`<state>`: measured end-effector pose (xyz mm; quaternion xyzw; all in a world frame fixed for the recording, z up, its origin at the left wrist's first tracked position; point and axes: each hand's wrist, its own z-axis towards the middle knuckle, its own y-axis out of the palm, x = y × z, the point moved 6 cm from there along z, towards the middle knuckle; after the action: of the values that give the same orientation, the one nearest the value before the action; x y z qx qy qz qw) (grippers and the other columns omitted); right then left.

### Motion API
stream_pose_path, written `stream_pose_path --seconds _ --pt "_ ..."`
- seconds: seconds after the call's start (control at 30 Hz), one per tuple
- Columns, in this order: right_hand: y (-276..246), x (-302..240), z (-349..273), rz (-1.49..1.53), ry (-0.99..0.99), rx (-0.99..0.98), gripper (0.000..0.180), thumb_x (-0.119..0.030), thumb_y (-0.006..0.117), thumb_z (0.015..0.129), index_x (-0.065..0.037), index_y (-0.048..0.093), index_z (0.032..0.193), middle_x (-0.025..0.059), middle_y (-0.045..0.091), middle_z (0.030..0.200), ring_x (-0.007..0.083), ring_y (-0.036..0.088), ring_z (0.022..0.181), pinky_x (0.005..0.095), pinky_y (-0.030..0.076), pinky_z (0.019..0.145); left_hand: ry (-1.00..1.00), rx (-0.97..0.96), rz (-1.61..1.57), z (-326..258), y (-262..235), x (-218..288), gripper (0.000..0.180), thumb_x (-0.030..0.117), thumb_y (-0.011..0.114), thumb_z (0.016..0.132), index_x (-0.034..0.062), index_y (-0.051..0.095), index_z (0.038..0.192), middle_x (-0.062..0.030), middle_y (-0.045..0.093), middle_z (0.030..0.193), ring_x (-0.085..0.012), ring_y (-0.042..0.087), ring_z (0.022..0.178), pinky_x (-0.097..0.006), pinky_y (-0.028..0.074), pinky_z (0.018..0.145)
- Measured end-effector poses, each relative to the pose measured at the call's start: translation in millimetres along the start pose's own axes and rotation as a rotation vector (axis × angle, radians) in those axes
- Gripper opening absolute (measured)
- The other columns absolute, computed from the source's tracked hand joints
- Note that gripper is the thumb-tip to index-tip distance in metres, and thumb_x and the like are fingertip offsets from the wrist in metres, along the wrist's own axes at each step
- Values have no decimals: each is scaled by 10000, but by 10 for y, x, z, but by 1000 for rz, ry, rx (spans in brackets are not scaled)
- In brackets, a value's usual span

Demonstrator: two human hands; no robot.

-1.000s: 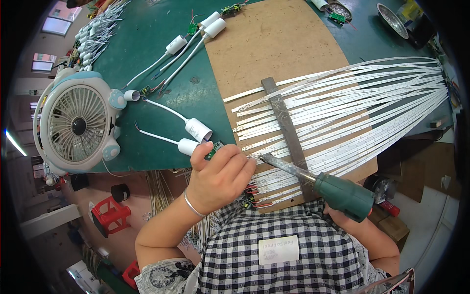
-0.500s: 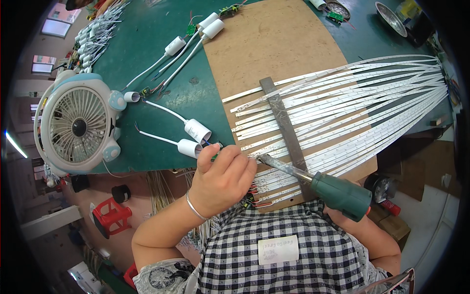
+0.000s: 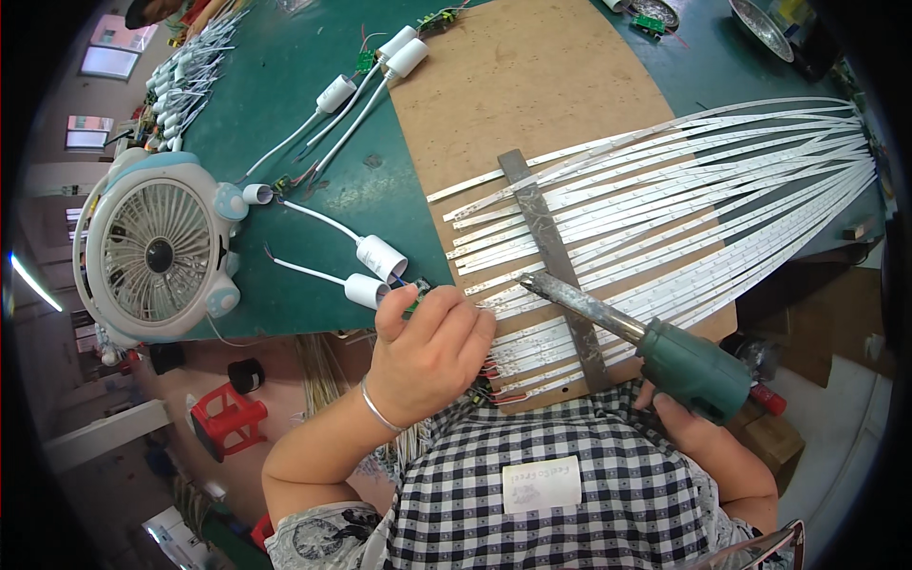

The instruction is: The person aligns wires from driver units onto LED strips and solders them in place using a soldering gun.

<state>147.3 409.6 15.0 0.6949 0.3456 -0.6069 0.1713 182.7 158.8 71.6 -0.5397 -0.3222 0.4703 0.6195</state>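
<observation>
My left hand [image 3: 429, 347] is closed in a pinch at the left ends of the white LED strips [image 3: 608, 228]. A small green circuit board [image 3: 415, 296] shows between its fingers, with a blue wire running to a white lamp base [image 3: 367, 291]; the fingertips hide the rest. My right hand [image 3: 673, 410] is wrapped round a soldering iron [image 3: 689, 369] with a green handle, mostly hidden beneath it. The iron's scorched metal tip points up and left, above the strips. A dark metal bar [image 3: 548, 233] lies across the strips on a brown board [image 3: 532, 85].
At left on the green table [image 3: 313, 204] stands a white and blue fan [image 3: 157, 252]. More lamp bases [image 3: 408, 59] with cables lie farther back, beside a heap of them [image 3: 185, 85]. A metal dish [image 3: 760, 28] is at far right, a red stool [image 3: 230, 420] below left.
The soldering iron has pulled back from beside my left fingertips, its tip now higher and farther right. My left hand stays almost in place, still pinching the circuit board.
</observation>
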Motion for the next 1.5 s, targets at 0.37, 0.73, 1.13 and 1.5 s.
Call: stream_pose_path --seconds 0.37,0.73,1.13,1.5 --pt "-46 -114 27 384 63 180 540 -298 614 876 44 439 1256 144 591 1045 181 597 641 301 493 608 -47 33 -22 -9 -1 -33 141 140 636 737 151 665 874 45 622 875 -132 597 916 -413 245 988" --pt "-380 -276 692 797 -103 462 573 -198 580 870 20 345 1345 193 563 1151 266 628 925 396 520 840 -59 66 -197 -71 20 -46 219 109 660 709 84 661 927 -21 646 956 -185 616 888 -374 424 844" --pt "-280 -240 992 850 -32 392 513 -172 539 884 15 372 1332 193 567 1170 279 630 952 401 495 892 -108 99 -348 -142 53 32 282 54 696 677 34 659 956 -49 617 926 -216 578 790 -370 444 774" --pt "-245 -279 813 706 36 413 612 -242 610 841 31 367 1332 195 561 1174 290 636 952 407 490 890 -151 116 -428 -213 -6 45 314 69 703 648 40 668 959 -44 626 948 -208 577 807 -358 440 766"
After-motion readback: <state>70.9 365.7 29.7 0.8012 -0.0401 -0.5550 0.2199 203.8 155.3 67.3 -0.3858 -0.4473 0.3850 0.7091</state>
